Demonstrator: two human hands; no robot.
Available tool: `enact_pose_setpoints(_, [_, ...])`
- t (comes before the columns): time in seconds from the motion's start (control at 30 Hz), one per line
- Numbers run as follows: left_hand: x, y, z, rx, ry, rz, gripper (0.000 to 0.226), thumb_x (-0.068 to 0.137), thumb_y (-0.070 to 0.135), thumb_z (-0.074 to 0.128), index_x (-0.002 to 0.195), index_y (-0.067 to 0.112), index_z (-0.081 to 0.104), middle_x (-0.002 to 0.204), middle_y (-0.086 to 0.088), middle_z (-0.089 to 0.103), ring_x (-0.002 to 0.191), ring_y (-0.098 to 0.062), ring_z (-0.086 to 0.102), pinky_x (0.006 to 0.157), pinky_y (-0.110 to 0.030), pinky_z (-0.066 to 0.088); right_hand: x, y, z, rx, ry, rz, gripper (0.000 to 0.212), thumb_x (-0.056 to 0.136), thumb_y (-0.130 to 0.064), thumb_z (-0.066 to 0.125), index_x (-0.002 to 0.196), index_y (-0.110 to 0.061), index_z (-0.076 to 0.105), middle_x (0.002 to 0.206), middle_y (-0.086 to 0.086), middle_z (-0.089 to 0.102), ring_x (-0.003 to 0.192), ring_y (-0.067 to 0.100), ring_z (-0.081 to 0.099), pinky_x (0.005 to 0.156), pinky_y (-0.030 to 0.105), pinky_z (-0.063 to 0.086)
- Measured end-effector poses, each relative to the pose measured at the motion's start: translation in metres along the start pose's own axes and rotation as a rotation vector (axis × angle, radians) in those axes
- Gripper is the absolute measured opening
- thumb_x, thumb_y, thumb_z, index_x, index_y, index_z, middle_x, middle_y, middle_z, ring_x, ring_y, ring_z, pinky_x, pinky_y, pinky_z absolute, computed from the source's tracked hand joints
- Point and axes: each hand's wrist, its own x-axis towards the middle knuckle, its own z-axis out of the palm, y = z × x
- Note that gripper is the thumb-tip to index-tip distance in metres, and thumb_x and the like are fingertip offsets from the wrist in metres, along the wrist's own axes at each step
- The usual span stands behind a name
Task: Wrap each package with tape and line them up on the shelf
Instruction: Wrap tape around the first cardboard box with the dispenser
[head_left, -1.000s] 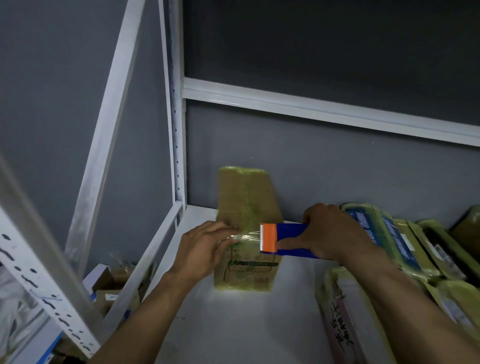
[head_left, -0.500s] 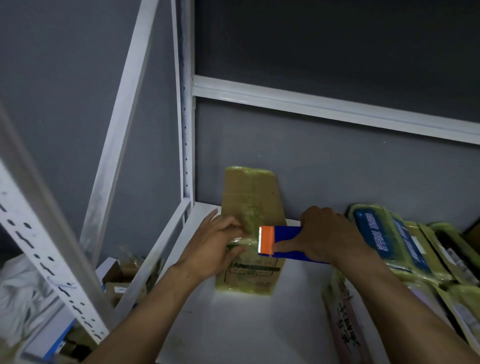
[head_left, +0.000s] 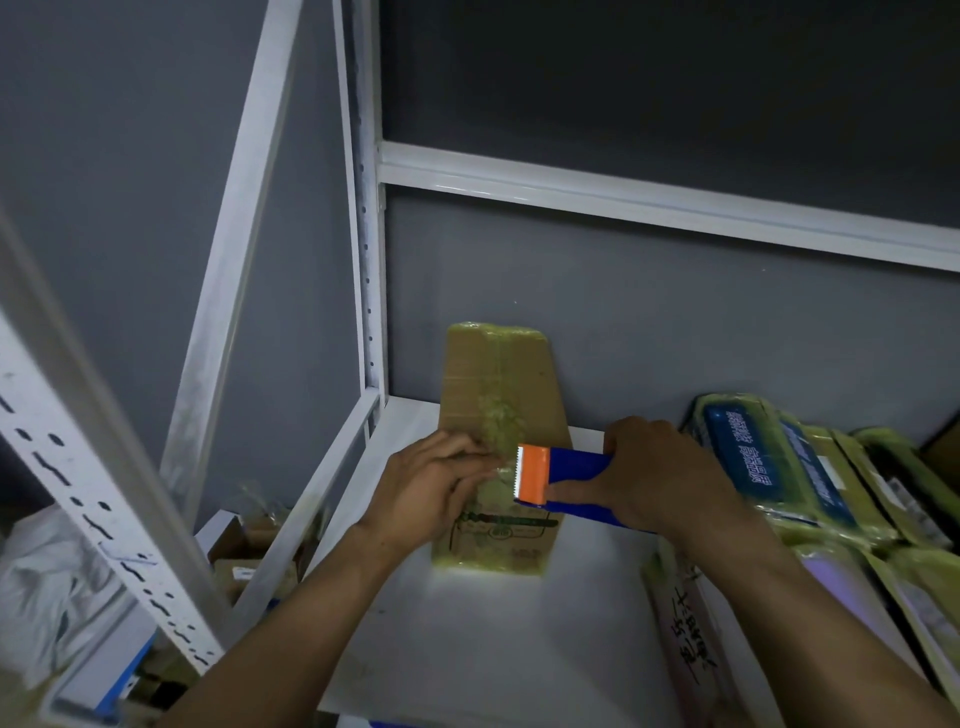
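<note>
Two hands work on one package (head_left: 498, 384). It stands on end at the centre of the frame, on the white shelf (head_left: 493, 649), with its top against the grey wall. Its long axis runs vertically.

- The left hand (head_left: 431, 488) holds the package at mid-height, fingers bent over the front face.
- The right hand (head_left: 660, 473) grips the blue dispenser (head_left: 576, 480). Its orange toothed cutter (head_left: 532, 475) points left, just beside the left fingertips.
- Whether the cutter touches the face cannot be told.

The package lies directly ahead of both hands, and the left is nearer. The tape band appears to cross the long axis, so the next pass probably calls for a sideways pull.

The package is flat-sided brown cardboard, and glossy, wrinkled yellowish film covers its edges. Other wrapped packages (head_left: 779, 478) lie at the right.
</note>
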Motion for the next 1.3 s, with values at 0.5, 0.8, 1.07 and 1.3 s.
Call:
enact_pose_setpoints(0.5, [0.002, 0.017, -0.006, 0.037, -0.062, -0.044, 0.035, 0.107, 0.040, 0.040, 0.121, 0.028, 0.070, 0.125, 0.017, 0.065, 0.114, -0.011, 0.058, 0.092, -0.028, 0.049, -0.001, 0.018, -0.004, -0.033, 0.032, 0.059, 0.091, 0.044, -0.100, 0.065, 0.092, -0.023, 0.058, 0.091, -0.004, 0.064, 0.086, 0.017, 0.066, 0.076, 0.035, 0.059])
enact_pose_setpoints(0.8, [0.003, 0.024, 0.003, 0.127, -0.106, -0.057, 0.046, 0.089, 0.018, 0.070, 0.132, 0.035, 0.066, 0.112, 0.014, 0.061, 0.108, -0.015, 0.052, 0.088, -0.028, 0.046, 0.005, 0.020, 0.000, -0.029, 0.022, 0.051, 0.094, 0.043, -0.100, 0.066, 0.095, -0.022, 0.057, 0.098, -0.003, 0.063, 0.092, 0.019, 0.064, 0.078, 0.035, 0.056])
enact_pose_setpoints(1.07, [0.023, 0.027, 0.006, -0.032, -0.133, -0.024, 0.019, 0.097, 0.039, 0.066, 0.108, 0.025, 0.073, 0.107, 0.014, 0.069, 0.102, -0.003, 0.056, 0.083, -0.023, 0.048, 0.005, 0.022, 0.002, -0.041, 0.003, 0.061, 0.098, 0.046, -0.101, 0.063, 0.102, -0.021, 0.057, 0.103, -0.002, 0.062, 0.093, 0.018, 0.063, 0.075, 0.033, 0.053])
enact_pose_setpoints(1.3, [0.022, 0.024, 0.001, -0.039, -0.199, -0.048, 0.034, 0.092, 0.042, 0.069, 0.125, 0.032, 0.072, 0.108, 0.015, 0.070, 0.099, -0.011, 0.060, 0.079, -0.030, 0.054, 0.004, 0.020, 0.007, -0.037, 0.018, 0.049, 0.091, 0.049, -0.103, 0.057, 0.093, -0.023, 0.056, 0.092, -0.006, 0.059, 0.081, 0.012, 0.059, 0.061, 0.027, 0.041])
